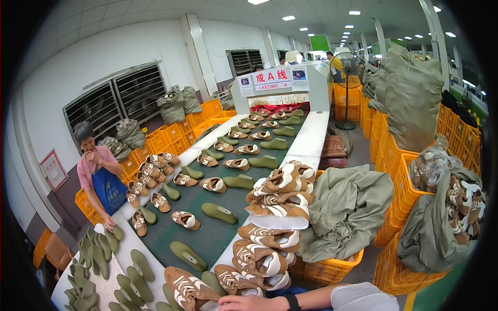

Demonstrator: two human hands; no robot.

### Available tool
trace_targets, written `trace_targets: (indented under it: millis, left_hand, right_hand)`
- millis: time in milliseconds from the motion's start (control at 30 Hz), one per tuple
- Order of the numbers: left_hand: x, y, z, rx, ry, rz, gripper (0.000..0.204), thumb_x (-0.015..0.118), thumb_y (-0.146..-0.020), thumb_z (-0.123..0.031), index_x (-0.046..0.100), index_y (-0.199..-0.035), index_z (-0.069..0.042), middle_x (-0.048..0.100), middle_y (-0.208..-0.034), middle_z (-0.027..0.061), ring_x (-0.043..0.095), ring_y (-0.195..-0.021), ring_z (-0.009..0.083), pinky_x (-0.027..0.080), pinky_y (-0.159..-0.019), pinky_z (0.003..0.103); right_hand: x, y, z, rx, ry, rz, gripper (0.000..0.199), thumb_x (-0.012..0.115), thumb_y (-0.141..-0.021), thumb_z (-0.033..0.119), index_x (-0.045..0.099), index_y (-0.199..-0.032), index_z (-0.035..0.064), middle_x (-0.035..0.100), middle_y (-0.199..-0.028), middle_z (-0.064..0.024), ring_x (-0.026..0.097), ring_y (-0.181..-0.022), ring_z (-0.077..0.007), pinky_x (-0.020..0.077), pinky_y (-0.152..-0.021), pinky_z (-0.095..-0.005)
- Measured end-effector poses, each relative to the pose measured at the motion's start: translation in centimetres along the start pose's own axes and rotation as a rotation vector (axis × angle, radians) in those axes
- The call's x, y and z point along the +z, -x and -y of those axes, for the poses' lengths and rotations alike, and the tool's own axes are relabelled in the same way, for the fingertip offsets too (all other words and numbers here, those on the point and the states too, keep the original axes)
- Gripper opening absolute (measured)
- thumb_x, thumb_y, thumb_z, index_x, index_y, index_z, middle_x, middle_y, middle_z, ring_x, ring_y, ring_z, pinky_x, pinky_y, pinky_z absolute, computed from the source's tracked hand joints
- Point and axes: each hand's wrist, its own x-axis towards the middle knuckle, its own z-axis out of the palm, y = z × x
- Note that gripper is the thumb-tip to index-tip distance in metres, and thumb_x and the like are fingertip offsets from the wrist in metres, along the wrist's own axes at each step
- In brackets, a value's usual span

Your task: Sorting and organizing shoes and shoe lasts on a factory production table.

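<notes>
My right hand [243, 302] reaches in along the lower edge, a dark band on its wrist. Its fingers are closed at the heel end of a brown sneaker [188, 288] with cream stripes and laces; the frame edge cuts off part of the grip. Close by lies another brown sneaker [236, 280], and a green shoe last [212, 282] sits between the two. Beyond my hand, more brown sneakers [259, 257] are piled on the right white ledge. My left hand is out of view.
Shoes and green lasts [219, 212] lie in rows on the dark green conveyor [166, 228], leading to a white machine [319, 85]. A co-worker [98, 171] in a blue apron stands at left, one hand among lasts. Orange crates [332, 269] with grey-green cloth [342, 207] stand right.
</notes>
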Motion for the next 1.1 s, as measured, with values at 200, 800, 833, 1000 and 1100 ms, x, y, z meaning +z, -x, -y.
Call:
trace_targets:
  millis: [200,800,833,1000,1100]
  left_hand:
    - [-1.3,1.0,2.0,-0.121,-0.06,-0.047,0.043,0.076,-0.068,-0.012,0.054,-0.105,-0.004,0.059,-0.091,0.0161,0.062,-0.079,0.0295,0.048,-0.065,0.036]
    - [5.9,-26.5,28.8,-0.287,-0.088,0.208,0.046,0.072,-0.069,-0.015,0.05,-0.107,-0.001,0.061,-0.093,0.0204,0.061,-0.088,0.0347,0.049,-0.077,0.04]
    - [7.8,-27.9,31.1,-0.295,-0.166,0.233,0.049,0.071,-0.069,-0.014,0.049,-0.111,-0.001,0.06,-0.1,0.0218,0.059,-0.095,0.0361,0.048,-0.082,0.041]
    - [15.4,-27.8,39.2,-0.444,-0.238,0.246,0.079,0.071,-0.067,-0.017,0.03,-0.134,-0.004,0.045,-0.125,0.026,0.045,-0.117,0.0392,0.04,-0.097,0.04]
    - [14.9,-29.4,35.8,-0.505,-0.219,0.327,0.092,0.07,-0.069,-0.021,0.016,-0.142,-0.006,0.043,-0.129,0.0272,0.044,-0.12,0.0381,0.04,-0.098,0.039]
  right_hand:
    - [0.0,5.7,-6.9,0.162,0.397,0.196,0.048,0.063,-0.079,0.031,0.05,-0.121,0.0127,0.052,-0.114,-0.0115,0.052,-0.105,-0.0293,0.044,-0.086,-0.038]
    - [-0.9,4.8,-9.2,0.34,0.249,0.363,0.038,0.07,-0.074,0.038,0.062,-0.097,0.008,0.05,-0.118,-0.015,0.05,-0.104,-0.0326,0.0387,-0.092,-0.044]
    - [-1.1,4.8,-9.2,0.344,0.239,0.36,0.038,0.07,-0.074,0.038,0.062,-0.096,0.0079,0.05,-0.117,-0.0157,0.051,-0.103,-0.0331,0.0391,-0.092,-0.044]
    - [-1.0,4.3,-8.8,0.346,0.235,0.258,0.037,0.075,-0.066,0.028,0.06,-0.092,0.0057,0.049,-0.119,-0.0166,0.049,-0.1,-0.0376,0.0408,-0.087,-0.0463]
    - [-1.1,5.3,-9.7,0.373,0.238,0.379,0.039,0.07,-0.074,0.039,0.061,-0.096,0.0077,0.05,-0.116,-0.0171,0.05,-0.103,-0.0347,0.0388,-0.093,-0.0444]
